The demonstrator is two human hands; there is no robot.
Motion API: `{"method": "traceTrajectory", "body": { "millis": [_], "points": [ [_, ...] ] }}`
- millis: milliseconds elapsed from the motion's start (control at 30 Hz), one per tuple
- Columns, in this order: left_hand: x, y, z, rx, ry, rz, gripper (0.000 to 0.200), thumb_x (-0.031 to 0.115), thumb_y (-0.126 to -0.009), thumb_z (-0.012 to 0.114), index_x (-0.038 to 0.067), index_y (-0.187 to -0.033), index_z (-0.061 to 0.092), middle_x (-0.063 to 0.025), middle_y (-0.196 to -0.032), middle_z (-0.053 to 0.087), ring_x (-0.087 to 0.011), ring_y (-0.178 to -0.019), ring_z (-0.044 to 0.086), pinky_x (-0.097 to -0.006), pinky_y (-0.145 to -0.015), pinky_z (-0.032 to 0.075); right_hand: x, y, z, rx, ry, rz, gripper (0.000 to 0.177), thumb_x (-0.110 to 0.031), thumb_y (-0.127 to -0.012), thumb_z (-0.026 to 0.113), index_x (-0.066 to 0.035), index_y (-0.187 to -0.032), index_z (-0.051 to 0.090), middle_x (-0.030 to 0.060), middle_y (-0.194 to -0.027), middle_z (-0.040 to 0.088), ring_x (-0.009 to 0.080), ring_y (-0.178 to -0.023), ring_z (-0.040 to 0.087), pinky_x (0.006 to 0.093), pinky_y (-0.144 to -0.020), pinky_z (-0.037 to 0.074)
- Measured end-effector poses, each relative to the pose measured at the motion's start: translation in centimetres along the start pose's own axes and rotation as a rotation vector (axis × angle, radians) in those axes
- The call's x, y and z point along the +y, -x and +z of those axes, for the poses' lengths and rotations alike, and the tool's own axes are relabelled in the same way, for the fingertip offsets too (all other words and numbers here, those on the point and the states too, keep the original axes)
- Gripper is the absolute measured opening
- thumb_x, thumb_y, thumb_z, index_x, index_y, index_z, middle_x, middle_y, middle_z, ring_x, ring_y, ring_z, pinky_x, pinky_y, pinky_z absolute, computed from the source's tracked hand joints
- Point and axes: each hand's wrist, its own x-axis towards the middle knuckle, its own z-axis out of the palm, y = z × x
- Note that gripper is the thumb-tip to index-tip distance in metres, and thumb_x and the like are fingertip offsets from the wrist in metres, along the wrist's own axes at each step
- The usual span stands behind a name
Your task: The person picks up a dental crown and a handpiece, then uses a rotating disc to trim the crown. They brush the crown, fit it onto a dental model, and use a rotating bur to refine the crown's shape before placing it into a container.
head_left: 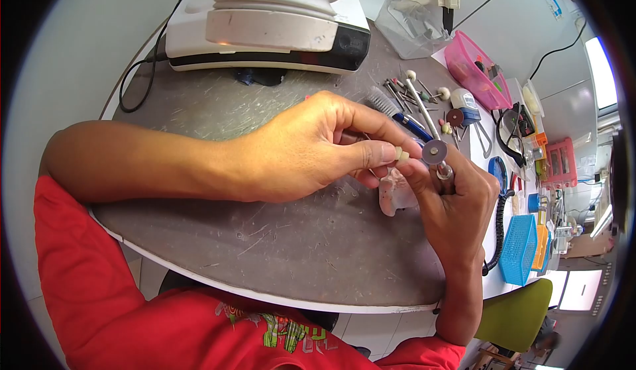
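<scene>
My left hand (311,148) pinches a small cream-coloured tooth-like piece (401,155) between thumb and fingers. Beside it, my right hand (454,198) is wrapped round a metal rotary handpiece (444,170) that carries a round grey-purple disc (434,151). The thumb tip of my right hand is close to the small piece; whether it touches cannot be made out. Under both hands, a pale pink-white cast (395,194) rests on the grey table (278,251), partly covered by the fingers.
A white machine (271,29) stands at the back. Behind my right hand lie a brush (382,101), several burs (397,92) and a small bottle (466,106). Further right are a pink basket (474,72), a blue basket (519,249) and a coiled black cord (498,237).
</scene>
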Motion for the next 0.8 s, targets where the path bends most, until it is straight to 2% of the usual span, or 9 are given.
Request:
{"method": "traceTrajectory", "body": {
  "millis": [233, 400, 633, 800],
  "points": [
    [-0.29, -0.05, 0.08, 0.002, 0.101, 0.000, 0.032, 0.014, -0.095, 0.058, -0.003, -0.123, 0.059, -0.0109, -0.107, 0.066, -0.0137, -0.092, 0.064, -0.0280, -0.086, 0.054, 0.36, 0.22, 0.25, -0.007, -0.020, 0.009, 0.041, -0.025, -0.075, 0.081, -0.006, -0.062, 0.048, 0.0064, -0.048, 0.044, 0.0168, -0.041, 0.039, 0.0301, -0.040, 0.031],
    [-0.26, -0.02, 0.08, 0.027, 0.116, -0.003, 0.027, 0.013, -0.095, 0.059, -0.002, -0.118, 0.059, -0.0082, -0.105, 0.066, -0.0129, -0.099, 0.062, -0.0281, -0.089, 0.053, 0.17, 0.15, 0.12, -0.003, -0.004, -0.005, 0.042, -0.026, -0.074, 0.082, -0.006, -0.062, 0.047, 0.0062, -0.048, 0.044, 0.0162, -0.041, 0.041, 0.0298, -0.040, 0.031],
    [-0.55, -0.16, -0.17, 0.029, 0.219, -0.002, 0.021, 0.014, -0.094, 0.062, 0.000, -0.109, 0.061, -0.0083, -0.103, 0.067, -0.0134, -0.096, 0.064, -0.0275, -0.088, 0.053, 0.13, 0.17, -0.47, -0.054, -0.009, 0.041, 0.050, -0.038, -0.066, 0.086, -0.006, -0.062, 0.048, 0.0046, -0.050, 0.048, 0.0116, -0.041, 0.043, 0.0278, -0.038, 0.032],
    [-0.57, -0.17, -0.20, 0.047, 0.239, -0.028, 0.022, 0.015, -0.093, 0.063, 0.000, -0.108, 0.060, -0.0089, -0.102, 0.067, -0.0139, -0.094, 0.065, -0.0278, -0.087, 0.053, 0.23, 0.16, -0.23, -0.073, 0.035, 0.000, 0.049, -0.039, -0.065, 0.086, -0.006, -0.063, 0.049, 0.0056, -0.052, 0.051, 0.0143, -0.042, 0.048, 0.0282, -0.040, 0.036]
  ]
}}
